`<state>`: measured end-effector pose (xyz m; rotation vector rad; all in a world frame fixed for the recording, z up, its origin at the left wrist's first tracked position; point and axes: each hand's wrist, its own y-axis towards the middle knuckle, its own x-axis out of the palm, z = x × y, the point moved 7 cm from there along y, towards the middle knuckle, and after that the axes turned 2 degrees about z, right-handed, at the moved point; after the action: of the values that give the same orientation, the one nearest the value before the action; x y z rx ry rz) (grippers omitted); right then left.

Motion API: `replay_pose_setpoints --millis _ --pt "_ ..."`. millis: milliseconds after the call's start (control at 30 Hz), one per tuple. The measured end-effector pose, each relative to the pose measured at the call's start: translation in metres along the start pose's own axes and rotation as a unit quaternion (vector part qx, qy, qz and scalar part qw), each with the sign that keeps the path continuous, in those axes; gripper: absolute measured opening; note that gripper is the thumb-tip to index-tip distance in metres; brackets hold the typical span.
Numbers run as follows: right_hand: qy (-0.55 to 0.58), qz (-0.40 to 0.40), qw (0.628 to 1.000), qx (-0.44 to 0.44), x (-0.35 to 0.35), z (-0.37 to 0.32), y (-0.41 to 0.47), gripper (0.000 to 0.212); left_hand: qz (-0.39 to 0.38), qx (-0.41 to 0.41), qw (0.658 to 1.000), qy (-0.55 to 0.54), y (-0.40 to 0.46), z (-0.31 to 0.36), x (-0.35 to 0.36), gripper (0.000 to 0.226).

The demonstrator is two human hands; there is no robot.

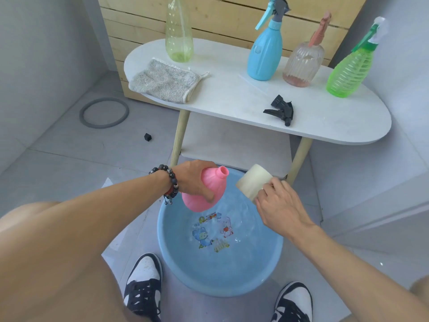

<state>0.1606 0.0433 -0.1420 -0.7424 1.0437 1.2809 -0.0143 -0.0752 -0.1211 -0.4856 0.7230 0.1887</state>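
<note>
My left hand (195, 177) grips a pink bottle (209, 189) with no cap, tilted so its open neck points up and to the right, over a blue basin (176, 259) holding water. My right hand (278, 205) holds a whitish plastic cup (254, 180) just right of the bottle's neck, tipped on its side above the basin's far rim. The basin stands on the floor between my two shoes and has cartoon pictures on its bottom.
A white oval table (232, 98) stands behind the basin. It carries a grey cloth (162, 81), a capless yellow-green bottle (178, 31), blue (264, 56), pink-clear (304, 63) and green (350, 70) spray bottles, and a loose black spray head (281, 110). A grey ring (104, 112) lies on the floor.
</note>
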Motion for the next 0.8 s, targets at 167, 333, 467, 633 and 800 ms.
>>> replay_pose_setpoints --millis 167,333,467,633,800 --pt "-0.004 0.01 1.0 0.001 -0.012 0.003 -0.002 0.026 0.0 0.01 1.0 -0.013 -0.003 0.006 -0.002 0.051" --pt "0.196 -0.004 0.962 0.188 -0.028 0.026 -0.011 0.044 0.007 0.014 1.0 -0.015 -0.008 0.013 -0.004 0.047" --pt "0.392 -0.017 0.846 0.362 -0.035 0.066 -0.019 0.05 0.026 0.002 0.999 -0.04 -0.008 0.019 -0.009 0.041" --pt "0.522 0.039 0.755 0.395 -0.08 0.119 -0.024 0.044 0.052 -0.001 0.995 -0.086 -0.006 0.026 -0.016 0.035" --pt "0.544 0.203 0.691 0.431 -0.116 0.188 -0.031 0.054 0.054 -0.002 0.993 -0.107 0.0 0.033 -0.016 0.046"
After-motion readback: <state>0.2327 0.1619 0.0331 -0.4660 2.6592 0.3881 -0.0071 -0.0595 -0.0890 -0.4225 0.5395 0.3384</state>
